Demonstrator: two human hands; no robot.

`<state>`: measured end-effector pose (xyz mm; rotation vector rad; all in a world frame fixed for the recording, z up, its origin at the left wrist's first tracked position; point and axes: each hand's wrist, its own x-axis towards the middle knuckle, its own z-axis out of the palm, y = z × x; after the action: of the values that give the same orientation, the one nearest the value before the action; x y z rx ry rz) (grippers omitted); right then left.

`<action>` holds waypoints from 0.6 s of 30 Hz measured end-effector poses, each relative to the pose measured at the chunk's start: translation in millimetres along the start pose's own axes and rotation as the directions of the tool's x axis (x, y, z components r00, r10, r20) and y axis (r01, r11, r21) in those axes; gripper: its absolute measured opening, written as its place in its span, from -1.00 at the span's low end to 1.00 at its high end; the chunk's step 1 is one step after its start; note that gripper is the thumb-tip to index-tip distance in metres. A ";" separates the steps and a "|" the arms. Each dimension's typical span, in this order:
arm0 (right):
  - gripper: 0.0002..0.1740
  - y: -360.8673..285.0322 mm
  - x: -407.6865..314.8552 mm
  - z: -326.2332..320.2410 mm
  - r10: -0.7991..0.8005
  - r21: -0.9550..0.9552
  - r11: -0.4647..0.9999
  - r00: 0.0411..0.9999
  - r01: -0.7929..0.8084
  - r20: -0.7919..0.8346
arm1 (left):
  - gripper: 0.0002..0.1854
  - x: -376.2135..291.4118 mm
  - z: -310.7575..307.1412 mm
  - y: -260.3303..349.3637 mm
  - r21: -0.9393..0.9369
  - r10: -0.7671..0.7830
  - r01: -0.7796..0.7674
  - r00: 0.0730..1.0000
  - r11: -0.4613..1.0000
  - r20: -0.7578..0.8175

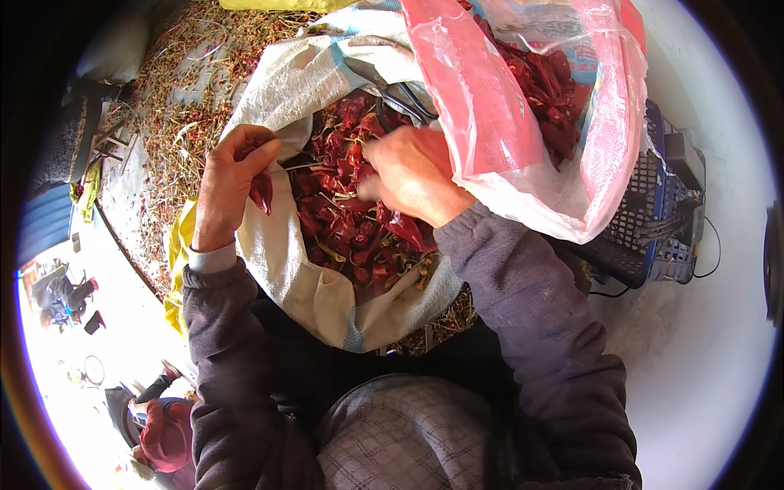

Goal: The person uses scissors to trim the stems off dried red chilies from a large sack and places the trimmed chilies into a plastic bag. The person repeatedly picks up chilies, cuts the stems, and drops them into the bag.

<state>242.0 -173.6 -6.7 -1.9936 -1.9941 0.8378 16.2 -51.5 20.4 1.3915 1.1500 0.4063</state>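
Note:
Dried red chili peppers (352, 229) fill an open white woven sack (321, 288) in front of me. My left hand (240, 177) is closed on a dried red chili pepper (261, 193) over the sack's left rim. Above the peppers, my right hand (407, 174) is blurred, its fingers bent towards the pile; whether it holds a pepper cannot be told. Scissors or shears with dark handles (407, 104) lie at the sack's far edge, just beyond my right hand. A pink and white woven sack (490, 122) at the right has more red chili peppers (548, 92) inside.
Stems and pepper scraps (184, 122) litter the floor at the left. A plastic basket (661, 208) with a cable stands at the right by the white wall. Yellow sacking (182, 257) shows beside my left forearm. Another person (165, 429) sits at the lower left.

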 end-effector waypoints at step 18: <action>-0.66 1.1 1.0 4.5 0.107 0.566 0.824 0.977 0.016 -0.183 | -0.81 -2.1 18.0 3.0 0.128 -0.081 0.068 0.991 0.989 0.106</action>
<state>240.5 -173.8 -11.3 -1.6938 -1.3681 1.0352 31.0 -62.4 20.0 1.4554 1.1473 0.2037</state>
